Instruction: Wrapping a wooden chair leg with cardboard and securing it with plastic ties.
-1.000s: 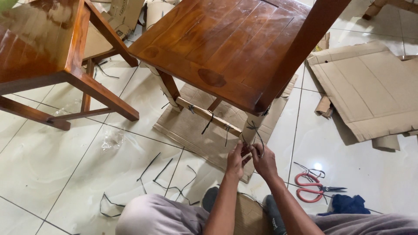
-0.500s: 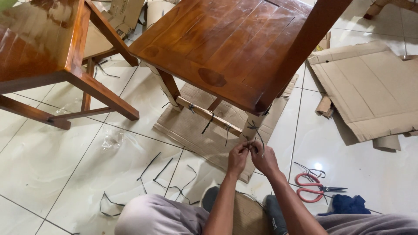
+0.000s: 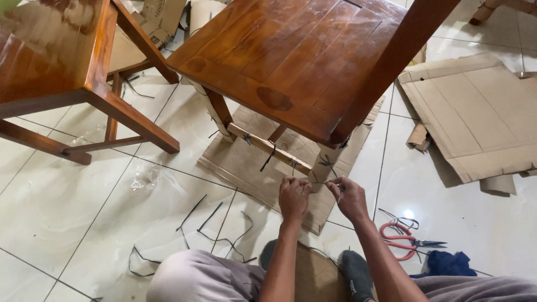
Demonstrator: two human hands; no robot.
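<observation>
- Left hand (image 3: pixel 293 197) and right hand (image 3: pixel 349 197) each pinch an end of a thin black string (image 3: pixel 319 182), by the wrapped chair leg (image 3: pixel 326 159).
- Red scissors (image 3: pixel 401 241) lie right; cardboard (image 3: pixel 251 162) covers the white tile floor (image 3: pixel 72 207).

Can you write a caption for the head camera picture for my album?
Two hands, left and right, pull a black string tight at a chair leg.

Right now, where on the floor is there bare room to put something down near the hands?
Bare tile lies right of the right hand, between the chair leg and the flat cardboard, above the scissors. Crowded: left of the left hand, where black strips lie scattered.
</observation>
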